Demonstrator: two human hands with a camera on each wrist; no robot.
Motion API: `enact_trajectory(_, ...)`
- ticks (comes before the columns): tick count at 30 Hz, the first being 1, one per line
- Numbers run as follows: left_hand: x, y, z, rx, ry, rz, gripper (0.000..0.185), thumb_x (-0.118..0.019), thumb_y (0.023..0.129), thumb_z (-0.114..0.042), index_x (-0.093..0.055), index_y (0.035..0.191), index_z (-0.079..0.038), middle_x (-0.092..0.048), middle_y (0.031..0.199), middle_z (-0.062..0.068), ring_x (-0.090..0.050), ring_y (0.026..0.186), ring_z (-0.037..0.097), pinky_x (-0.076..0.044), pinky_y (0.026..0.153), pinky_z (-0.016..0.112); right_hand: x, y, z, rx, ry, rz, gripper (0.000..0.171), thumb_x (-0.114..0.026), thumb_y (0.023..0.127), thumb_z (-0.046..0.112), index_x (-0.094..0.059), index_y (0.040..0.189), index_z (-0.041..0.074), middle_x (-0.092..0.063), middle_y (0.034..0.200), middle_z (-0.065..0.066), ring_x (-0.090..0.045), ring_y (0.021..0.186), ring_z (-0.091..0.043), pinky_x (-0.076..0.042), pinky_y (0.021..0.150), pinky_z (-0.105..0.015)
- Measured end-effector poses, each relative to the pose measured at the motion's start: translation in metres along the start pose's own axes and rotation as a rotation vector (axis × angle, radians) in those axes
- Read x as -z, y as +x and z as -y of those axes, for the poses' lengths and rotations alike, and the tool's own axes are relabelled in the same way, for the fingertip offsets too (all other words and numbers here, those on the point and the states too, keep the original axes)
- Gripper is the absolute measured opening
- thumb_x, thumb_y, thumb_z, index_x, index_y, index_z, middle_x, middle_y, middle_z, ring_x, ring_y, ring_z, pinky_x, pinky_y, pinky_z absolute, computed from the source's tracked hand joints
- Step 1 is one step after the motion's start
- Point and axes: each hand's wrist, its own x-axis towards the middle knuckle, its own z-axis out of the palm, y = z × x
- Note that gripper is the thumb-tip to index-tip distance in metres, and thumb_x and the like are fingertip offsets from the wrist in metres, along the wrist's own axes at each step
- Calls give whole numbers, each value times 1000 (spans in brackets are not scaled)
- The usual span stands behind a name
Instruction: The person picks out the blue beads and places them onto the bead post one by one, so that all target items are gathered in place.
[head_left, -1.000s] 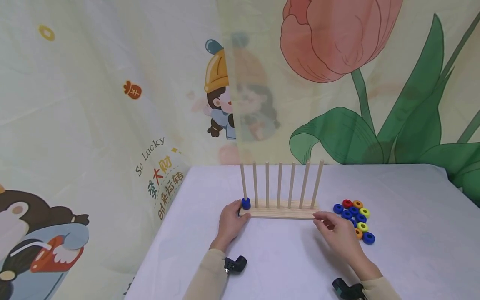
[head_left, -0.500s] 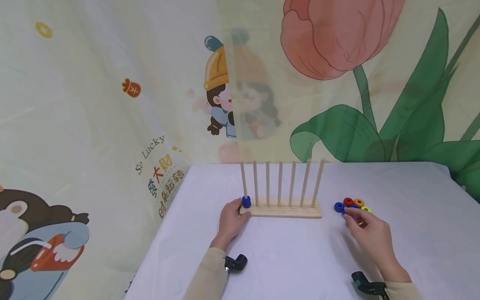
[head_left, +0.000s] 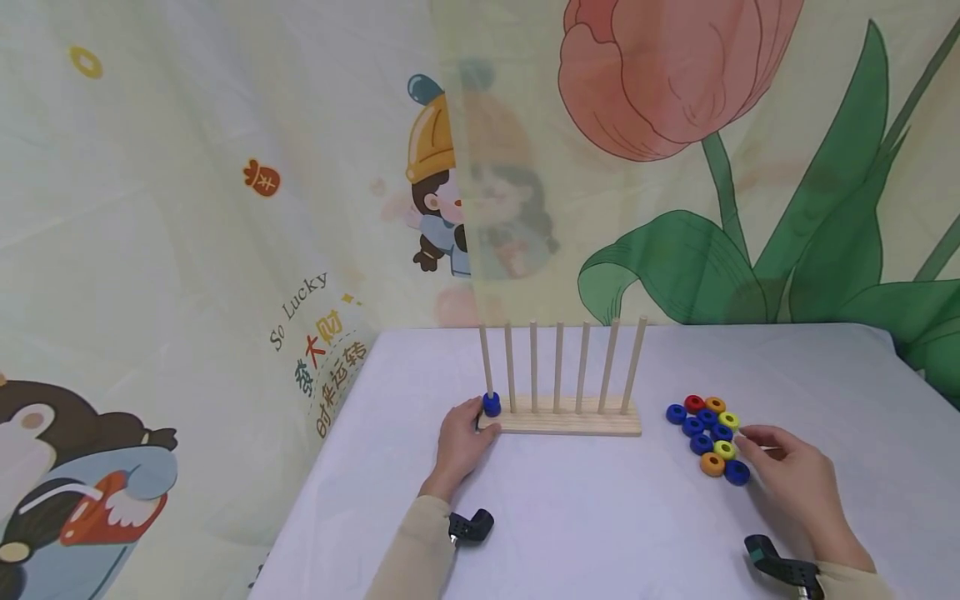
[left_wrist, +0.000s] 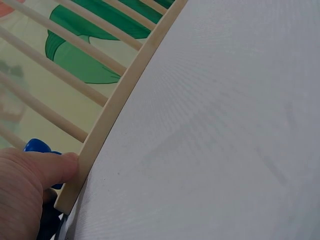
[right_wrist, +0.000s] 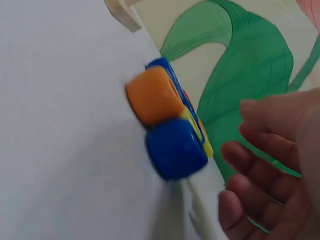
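In the head view, my left hand [head_left: 459, 443] grips the left end of a wooden peg stand [head_left: 566, 424], its thumb against the front edge of the base. Several upright pegs rise from it. Blue rings [head_left: 491, 407] sit low on the leftmost peg, partly behind the thumb in the left wrist view. My right hand [head_left: 802, 473] hovers just right of a cluster of loose rings, fingers loosely bent and holding nothing. Closest to its fingertips are a yellow ring [head_left: 725, 457] and a blue ring [head_left: 742, 481]; an orange ring [right_wrist: 152, 97] shows beside the blue one in the right wrist view.
More loose rings, among them a red ring [head_left: 691, 409] and several blue ones, lie flat on the white tablecloth [head_left: 570, 517]. A printed curtain [head_left: 660, 275] hangs behind the table's far edge. Wrist cameras [head_left: 472, 527] are strapped at both sleeves.
My right hand has moved right from the stand's right end, passing over the loose rings to their far right side. The left hand keeps its grip on the stand.
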Motion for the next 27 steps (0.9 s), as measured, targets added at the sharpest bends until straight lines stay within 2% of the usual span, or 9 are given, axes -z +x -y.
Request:
enact_trajectory(2, 0, 0, 0, -4, -6, -1, 55, -72, 87, -20, -56, 135, 1, -57, 136, 19, -48, 130, 37, -32, 113, 52, 0, 3, -8, -10, -14, 47, 50, -58, 98, 36, -55, 127, -5, -57, 121, -28, -52, 103, -41, -52, 78, -47)
enact_trajectory(5, -1, -1, 0, -17, -7, -6, 54, -73, 86, -18, -56, 134, 3, -57, 135, 20, -49, 129, 38, -32, 113, 52, 3, 7, -16, 1, -28, 153, 56, -61, 96, 40, -54, 125, -8, -59, 115, -29, -54, 99, -39, -52, 79, -49)
enact_trajectory(9, -1, 0, 1, -31, -4, -12, 55, -73, 86, -18, -56, 133, 4, -57, 134, 22, -49, 129, 39, -30, 114, 52, 7, 9, -21, 37, -21, 268, 68, -68, 89, 46, -52, 125, -9, -61, 111, -27, -57, 95, -34, -53, 74, -41)
enact_trajectory(13, 0, 0, 1, -24, -1, -10, 55, -72, 86, -19, -56, 133, 4, -57, 135, 21, -49, 129, 38, -29, 115, 50, 10, 7, -21, 72, -19, 326, 77, -76, 81, 48, -50, 126, -9, -61, 109, -24, -56, 90, -29, -49, 67, -29)
enact_trajectory(20, 1, -1, 1, -32, -4, -12, 55, -72, 87, -19, -56, 133, 5, -57, 135, 22, -49, 129, 38, -29, 115, 50, 10, 6, -20, 100, -56, 348, 72, -82, 77, 38, -51, 122, -9, -59, 99, -16, -47, 85, -26, -41, 62, -31)
enact_trajectory(27, 1, -1, 1, -40, -14, -15, 54, -72, 87, -18, -56, 133, 4, -57, 134, 21, -49, 129, 37, -29, 115, 51, 8, 5, -18, 123, -91, 307, 61, -82, 78, 29, -54, 116, -9, -61, 99, -20, -48, 83, -26, -45, 62, -30)
